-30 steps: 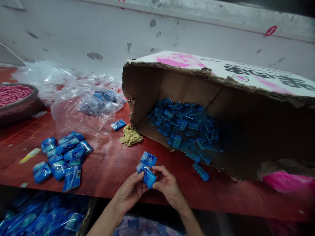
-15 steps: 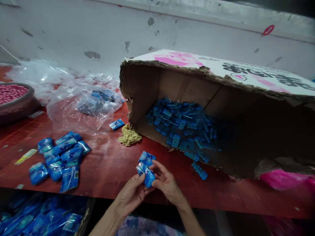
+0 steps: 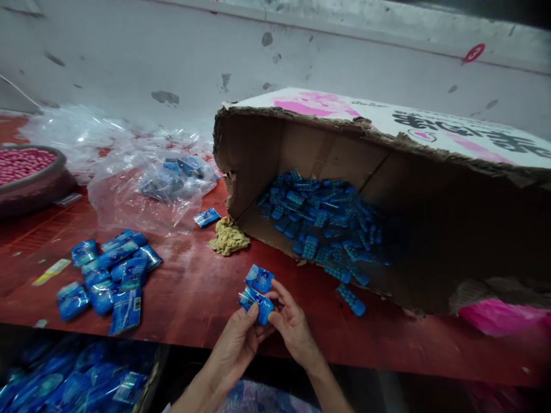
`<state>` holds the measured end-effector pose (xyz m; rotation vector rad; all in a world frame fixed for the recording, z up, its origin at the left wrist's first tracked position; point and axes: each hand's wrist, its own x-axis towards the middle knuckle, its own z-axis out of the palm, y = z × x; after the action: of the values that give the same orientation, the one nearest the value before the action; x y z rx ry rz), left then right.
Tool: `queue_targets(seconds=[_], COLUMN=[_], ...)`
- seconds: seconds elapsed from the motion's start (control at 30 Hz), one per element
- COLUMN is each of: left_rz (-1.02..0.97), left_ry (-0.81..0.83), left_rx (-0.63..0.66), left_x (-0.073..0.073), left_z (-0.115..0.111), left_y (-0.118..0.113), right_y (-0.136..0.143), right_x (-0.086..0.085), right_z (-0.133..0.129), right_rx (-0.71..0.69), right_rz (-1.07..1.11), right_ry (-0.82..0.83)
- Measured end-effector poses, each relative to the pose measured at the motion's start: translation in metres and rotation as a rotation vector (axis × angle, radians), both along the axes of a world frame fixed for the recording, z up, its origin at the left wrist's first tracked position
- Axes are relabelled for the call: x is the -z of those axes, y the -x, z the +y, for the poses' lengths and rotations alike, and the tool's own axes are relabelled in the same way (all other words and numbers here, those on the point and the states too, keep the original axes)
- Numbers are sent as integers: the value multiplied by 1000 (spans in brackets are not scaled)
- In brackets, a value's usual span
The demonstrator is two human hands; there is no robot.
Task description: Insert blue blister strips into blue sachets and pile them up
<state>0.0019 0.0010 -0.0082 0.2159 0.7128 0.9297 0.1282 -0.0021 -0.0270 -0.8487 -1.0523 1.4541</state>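
Between my hands is a small blue packet with clear film at its left end. My left hand pinches it from the left and below, thumb on top. The fingers of my right hand close on its right end and also touch a flat blue wrapper just above. To the right, an open cardboard box lies on its side with many blue pieces inside. One blue piece lies at its lower edge. Several filled blue packets are piled on the red table at the left.
A crumpled yellow cloth and a flat blue packet lie by the box corner. Behind are clear plastic bags. A bowl of pink pieces stands far left. Below the red table edge is a container of blue packets.
The packet between my hands has turned flatter, and the flat wrapper's right corner shows more by my right fingers. The whole view has shifted slightly, so the surroundings appear further right.
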Motion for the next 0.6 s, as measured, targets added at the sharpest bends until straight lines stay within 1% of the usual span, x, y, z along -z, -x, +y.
queue_targets(seconds=[0.13,0.2,0.3,0.4,0.5,0.6], left_rz=[16,43,60,4,-69,-100], left_ry=[-24,-27,-34,-40,-59,-77], left_rx=[46,60,122,167,194,167], left_x=[-8,-12,-15,-15,-12,-7], left_z=[5,7,9,10,10,6], left_y=[6,7,10,14,17,15], right_y=[1,4,9,9,6,3], right_x=[-1,0,2,4,3,2], right_z=[2,1,0,0,1,0], right_rx=[-11,9,39,43,17,-6], right_rz=[57,73,77,109,126,83], right_ry=[-20,6,56,79,66,32])
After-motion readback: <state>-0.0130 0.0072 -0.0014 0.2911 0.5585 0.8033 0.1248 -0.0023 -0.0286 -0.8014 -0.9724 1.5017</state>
